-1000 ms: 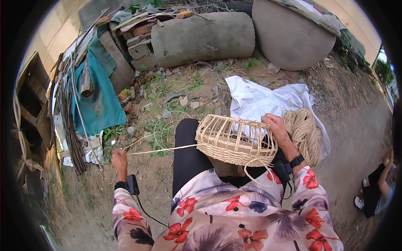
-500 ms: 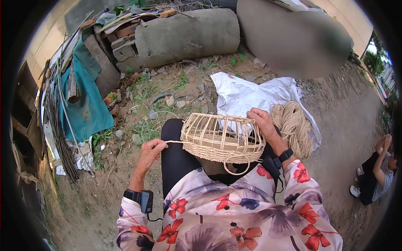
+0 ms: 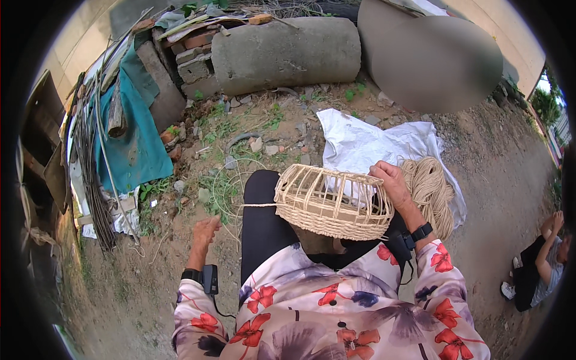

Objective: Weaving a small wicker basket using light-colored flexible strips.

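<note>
A half-woven basket (image 3: 336, 219) of pale twisted cord rests across my thighs, closely woven on its near side, with spaced upright strands above. My right hand (image 3: 393, 185) is closed on its upper right rim, fingers over the edge. From the left end of the basket a loose cord (image 3: 259, 205) stretches leftward over my dark-clad left leg, toward thin loops of cord (image 3: 231, 186) above the ground. My left hand (image 3: 206, 233) hovers below and left of that strand, apart from the basket, fingers curled in. Whether anything lies inside the fingers is hidden.
Beyond my right hand, a bundle of cord (image 3: 429, 192) lies on a white plastic sheet (image 3: 372, 144). A concrete cylinder (image 3: 288, 54) stands at the back. Teal cloth (image 3: 141, 132) and thin sticks (image 3: 90, 174) are at left. Another person (image 3: 543, 264) sits at far right.
My left hand has moved down, away from the cord it was pinching. The cord loop that hung below the basket no longer shows. The view has shifted slightly; my right hand keeps its grip.
</note>
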Available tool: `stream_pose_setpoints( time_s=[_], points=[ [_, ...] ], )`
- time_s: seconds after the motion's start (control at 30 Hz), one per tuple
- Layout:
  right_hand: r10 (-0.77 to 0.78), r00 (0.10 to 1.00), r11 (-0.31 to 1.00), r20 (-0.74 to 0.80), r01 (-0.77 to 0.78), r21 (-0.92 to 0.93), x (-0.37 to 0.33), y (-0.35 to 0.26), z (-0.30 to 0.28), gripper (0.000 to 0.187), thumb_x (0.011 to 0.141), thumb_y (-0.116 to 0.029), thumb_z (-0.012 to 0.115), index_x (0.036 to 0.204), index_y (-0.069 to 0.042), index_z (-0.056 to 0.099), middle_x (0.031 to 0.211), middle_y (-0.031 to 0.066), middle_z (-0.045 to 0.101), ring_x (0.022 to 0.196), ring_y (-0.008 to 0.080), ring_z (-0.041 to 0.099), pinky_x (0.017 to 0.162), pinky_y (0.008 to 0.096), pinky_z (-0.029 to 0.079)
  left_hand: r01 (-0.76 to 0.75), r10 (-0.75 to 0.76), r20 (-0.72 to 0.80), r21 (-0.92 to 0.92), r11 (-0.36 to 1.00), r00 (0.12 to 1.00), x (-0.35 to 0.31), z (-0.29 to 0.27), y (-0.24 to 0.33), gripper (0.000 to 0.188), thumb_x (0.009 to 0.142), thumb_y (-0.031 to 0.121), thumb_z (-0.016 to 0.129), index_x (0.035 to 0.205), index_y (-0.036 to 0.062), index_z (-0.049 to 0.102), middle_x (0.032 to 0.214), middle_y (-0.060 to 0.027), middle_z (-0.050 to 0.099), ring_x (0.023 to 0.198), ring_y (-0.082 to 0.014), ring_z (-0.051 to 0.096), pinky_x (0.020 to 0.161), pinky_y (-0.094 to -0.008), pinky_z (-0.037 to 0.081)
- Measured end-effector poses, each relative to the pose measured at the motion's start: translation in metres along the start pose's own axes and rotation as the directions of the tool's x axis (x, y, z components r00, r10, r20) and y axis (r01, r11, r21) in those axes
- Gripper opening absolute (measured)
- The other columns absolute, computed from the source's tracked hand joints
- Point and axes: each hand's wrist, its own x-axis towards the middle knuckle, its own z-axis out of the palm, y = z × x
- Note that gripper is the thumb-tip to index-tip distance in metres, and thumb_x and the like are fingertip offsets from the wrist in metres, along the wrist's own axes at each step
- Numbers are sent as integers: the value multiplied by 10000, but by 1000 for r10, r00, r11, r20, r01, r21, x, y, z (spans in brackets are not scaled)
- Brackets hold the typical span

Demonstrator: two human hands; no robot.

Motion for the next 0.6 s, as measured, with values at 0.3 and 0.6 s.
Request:
stream_pose_setpoints(
  time_s=[0.3, 0.6],
  points=[
    [14, 1000, 1000, 25, -14, 7, -13, -34, 12, 263, 949, -226, 540, 787, -30, 606, 714, -9, 591, 627, 49, 506, 584, 205, 415, 407, -192, 376, -662, 629, 907, 17, 103, 48, 501, 910, 534, 520, 881, 52, 652, 661, -13, 612, 498, -112, 505, 439, -279, 397],
    [28, 999, 999, 18, -28, 40, -14, -26, 10, 256, 948, -222, 543, 781, -40, 609, 674, -17, 583, 584, 41, 495, 550, 202, 406, -13, 35, 15, -725, 689, 999, 10, 71, 82, 247, 961, 209, 517, 1068, 39, 660, 763, 9, 611, 612, -45, 501, 529, -219, 432]
  ],
)
